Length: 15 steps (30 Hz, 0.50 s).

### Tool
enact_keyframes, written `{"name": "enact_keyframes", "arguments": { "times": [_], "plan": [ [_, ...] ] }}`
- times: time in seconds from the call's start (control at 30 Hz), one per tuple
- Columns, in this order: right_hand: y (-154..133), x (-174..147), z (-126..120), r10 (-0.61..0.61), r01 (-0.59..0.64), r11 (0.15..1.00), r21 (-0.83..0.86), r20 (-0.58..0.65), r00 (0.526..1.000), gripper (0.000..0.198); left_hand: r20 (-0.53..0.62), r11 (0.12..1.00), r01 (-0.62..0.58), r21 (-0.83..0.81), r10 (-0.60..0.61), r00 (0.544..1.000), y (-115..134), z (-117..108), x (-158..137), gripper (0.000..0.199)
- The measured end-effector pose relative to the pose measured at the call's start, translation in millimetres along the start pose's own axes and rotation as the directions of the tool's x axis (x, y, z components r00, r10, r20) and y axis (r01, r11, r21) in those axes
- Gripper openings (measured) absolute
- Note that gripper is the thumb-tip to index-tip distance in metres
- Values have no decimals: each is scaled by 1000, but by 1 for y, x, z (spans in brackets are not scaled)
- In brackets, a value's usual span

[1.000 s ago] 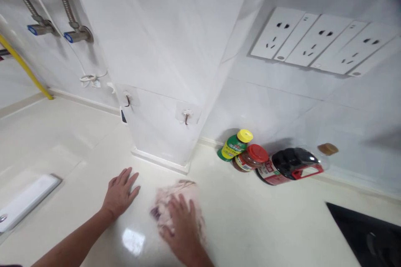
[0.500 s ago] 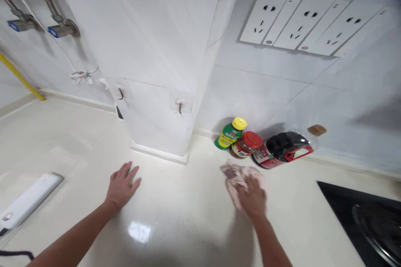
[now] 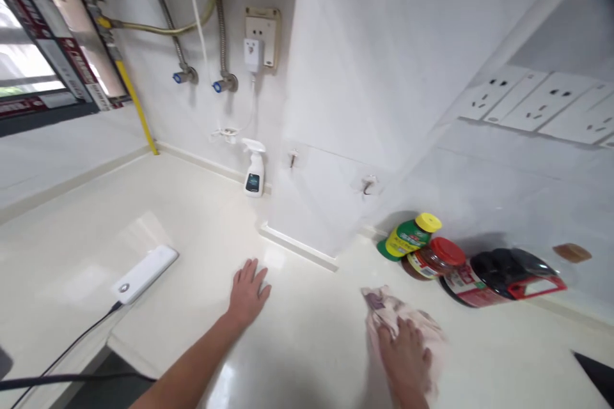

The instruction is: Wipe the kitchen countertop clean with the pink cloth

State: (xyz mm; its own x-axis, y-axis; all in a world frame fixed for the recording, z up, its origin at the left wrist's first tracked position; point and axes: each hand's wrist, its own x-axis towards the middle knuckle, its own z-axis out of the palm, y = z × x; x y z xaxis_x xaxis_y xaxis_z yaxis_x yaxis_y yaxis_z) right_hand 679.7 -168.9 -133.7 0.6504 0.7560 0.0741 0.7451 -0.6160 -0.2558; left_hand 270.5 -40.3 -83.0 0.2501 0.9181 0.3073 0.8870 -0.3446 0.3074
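My left hand lies flat on the pale countertop, fingers spread and nothing in it. Under my right hand is a crumpled pinkish cloth with darker patches, pressed to the counter, my fingers bent over it. Just beyond the cloth, a green bottle with a yellow cap leans in view beside a jar with a red lid. To their right stands a large bottle of dark liquid with a red handle.
A white spray bottle stands by the wall, left of the pillar. A white power-bank-like device with a black cable lies on the left counter. A black hob corner shows at lower right. Wall sockets are above.
The view has swung left, bringing the spray bottle, window and wall plug into sight. My right hand and the cloth sit closer to the front, farther from the jars. My left hand stays flat.
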Motion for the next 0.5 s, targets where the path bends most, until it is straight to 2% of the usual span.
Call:
{"name": "enact_keyframes", "arguments": {
  "times": [0.07,0.17,0.3,0.4,0.5],
  "plan": [
    [-55,-11,8,-128,128,991,-23,0,992,71,-32,999,0,-41,-1,999,-1,-8,-35,38],
    [-138,-33,14,-296,297,954,-45,35,955,67,-97,986,0,-165,-16,995,-12,-22,-102,38],
    [-236,-58,16,-401,405,913,-49,81,913,66,-118,946,81,-313,-124,985,-35,-46,-179,38],
    [-296,-68,14,-490,496,868,-18,128,862,64,-49,865,265,-426,-314,948,-52,-68,-208,41],
    [-343,-71,9,-558,563,825,46,217,801,67,24,746,417,-520,-475,880,-67,-89,-219,45]
  ]
}}
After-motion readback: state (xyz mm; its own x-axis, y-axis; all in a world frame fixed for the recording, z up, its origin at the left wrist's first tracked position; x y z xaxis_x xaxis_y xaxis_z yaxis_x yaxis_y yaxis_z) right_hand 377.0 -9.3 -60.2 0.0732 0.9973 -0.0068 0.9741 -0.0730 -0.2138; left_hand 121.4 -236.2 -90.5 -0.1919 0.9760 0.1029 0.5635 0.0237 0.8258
